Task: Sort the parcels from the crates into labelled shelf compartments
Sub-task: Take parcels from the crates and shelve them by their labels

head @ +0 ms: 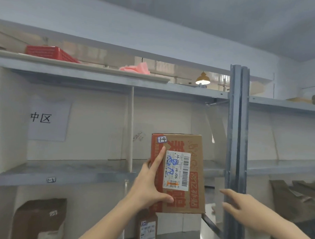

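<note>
A brown cardboard parcel (pixel 192 171) with red print, a white shipping label and a small handwritten tag stands upright in front of the shelf compartment right of a white divider (pixel 130 129). My left hand (pixel 151 186) grips its left side, thumb across the front, index finger stretched up the face. My right hand (pixel 243 204) hovers right of the parcel with fingers spread, apart from it, in front of the grey upright post (pixel 237 141). The shelf edge (pixel 78 179) carries a small label "1-3" (pixel 51 180). A paper sign (pixel 48 118) hangs in the left compartment.
Brown parcels sit on the lower shelf: one at left (pixel 40 220), one with a label below the held box (pixel 146 229), more at far right (pixel 297 197). A red basket (pixel 49 53) and pink wrapping (pixel 135 68) lie on the top shelf.
</note>
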A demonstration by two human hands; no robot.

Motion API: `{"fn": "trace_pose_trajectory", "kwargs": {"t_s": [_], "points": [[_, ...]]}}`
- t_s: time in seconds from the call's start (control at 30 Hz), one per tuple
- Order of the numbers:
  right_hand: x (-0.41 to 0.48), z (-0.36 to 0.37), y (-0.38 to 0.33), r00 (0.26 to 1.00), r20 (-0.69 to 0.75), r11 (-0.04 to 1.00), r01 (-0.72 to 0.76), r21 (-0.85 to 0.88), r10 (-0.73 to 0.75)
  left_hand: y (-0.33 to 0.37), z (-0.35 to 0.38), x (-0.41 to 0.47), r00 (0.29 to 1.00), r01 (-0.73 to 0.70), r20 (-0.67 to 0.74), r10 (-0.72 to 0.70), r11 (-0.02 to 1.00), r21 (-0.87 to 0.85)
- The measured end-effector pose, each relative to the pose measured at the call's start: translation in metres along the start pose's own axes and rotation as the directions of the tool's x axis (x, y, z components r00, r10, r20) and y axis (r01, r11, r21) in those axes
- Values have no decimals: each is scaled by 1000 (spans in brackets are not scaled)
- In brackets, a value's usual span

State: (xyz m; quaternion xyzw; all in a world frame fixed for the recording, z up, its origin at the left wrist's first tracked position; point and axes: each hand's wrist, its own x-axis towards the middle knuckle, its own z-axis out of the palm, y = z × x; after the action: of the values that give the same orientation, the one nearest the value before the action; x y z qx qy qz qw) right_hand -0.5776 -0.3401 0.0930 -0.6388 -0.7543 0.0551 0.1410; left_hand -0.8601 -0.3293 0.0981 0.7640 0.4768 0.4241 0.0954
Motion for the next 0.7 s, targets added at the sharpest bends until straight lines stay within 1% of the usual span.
{"fn": "trace_pose_trajectory", "kwargs": {"t_s": [0.1, 0.3, 0.47, 0.7], "points": [[19, -15, 20, 998, -35, 998, 51, 32, -50, 8, 21, 19, 996, 33, -85, -34, 999, -18], [81, -27, 23, 980, -87, 983, 181, 20, -178, 3, 27, 60, 987, 75, -143, -70, 997, 32], [138, -32, 10, 968, -119, 974, 225, 14, -222, -22, 24, 104, 982, 61, -181, -47, 996, 69], [220, -21, -31, 944, -183, 947, 298, 121, -274, -75, 24, 164, 974, 1, -226, 13, 998, 63]]}}
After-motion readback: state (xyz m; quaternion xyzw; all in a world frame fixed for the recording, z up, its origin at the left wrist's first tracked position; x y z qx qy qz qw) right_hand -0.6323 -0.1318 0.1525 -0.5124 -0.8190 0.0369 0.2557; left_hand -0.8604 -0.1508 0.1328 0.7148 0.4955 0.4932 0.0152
